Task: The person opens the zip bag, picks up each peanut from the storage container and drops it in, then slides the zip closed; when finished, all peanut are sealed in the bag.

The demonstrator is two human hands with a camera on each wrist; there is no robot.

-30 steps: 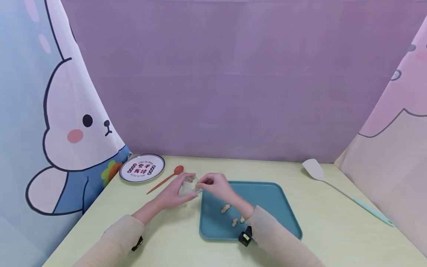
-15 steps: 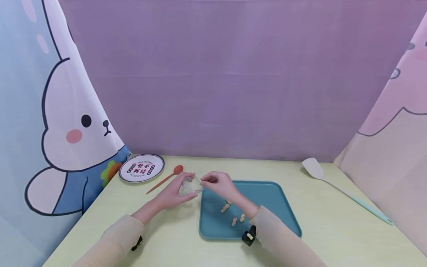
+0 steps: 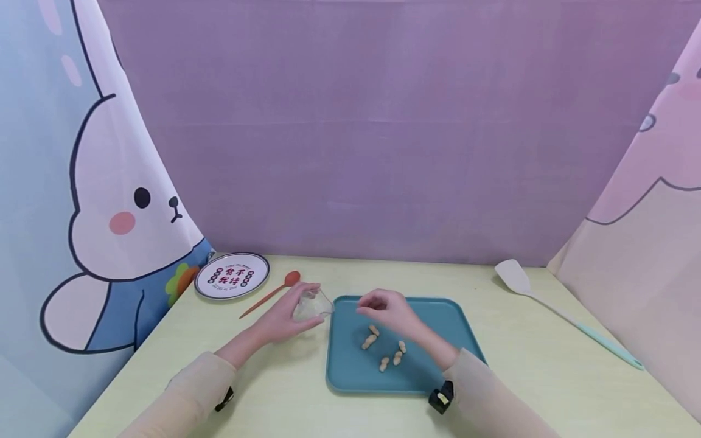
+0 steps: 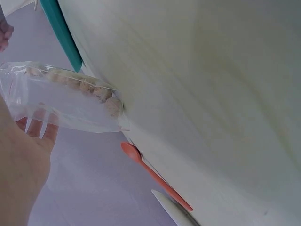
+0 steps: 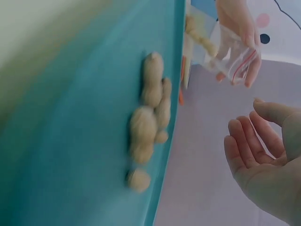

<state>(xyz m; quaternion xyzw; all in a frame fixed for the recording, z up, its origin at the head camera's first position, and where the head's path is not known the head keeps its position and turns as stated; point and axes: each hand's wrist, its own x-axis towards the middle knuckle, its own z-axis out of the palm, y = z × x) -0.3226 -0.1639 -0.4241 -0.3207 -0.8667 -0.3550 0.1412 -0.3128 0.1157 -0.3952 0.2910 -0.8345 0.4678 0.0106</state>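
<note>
The left hand [image 3: 286, 317] grips a clear bag [image 4: 87, 109] beside the tray [image 3: 438, 313]; the right hand [image 3: 390, 309], empty and loosely curved, hangs over the tray, where peanuts [image 3: 398, 358] lie. The bag looks light, floppy, slippery: best pinched near its mouth.

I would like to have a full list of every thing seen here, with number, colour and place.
Table: one, pale yellow, under everything.
Tray: one, teal, on the table.
Bag: one, clear, in the left hand.
Peanuts: five, tan, on the tray; more inside the bag, number unclear.
Plate: one, white, dark-rimmed, back left.
Spoon: one, orange-red, between plate and left hand.
Spatula: one, white and mint, right side.
Backdrop panels: three; blue left, purple behind, pink and cream right.
Wrist devices: two, black, one per wrist.
Sleeves: two, beige, on forearms.
Left hand: one, bare, holding the bag.
Right hand: one, bare, above the tray.
</note>
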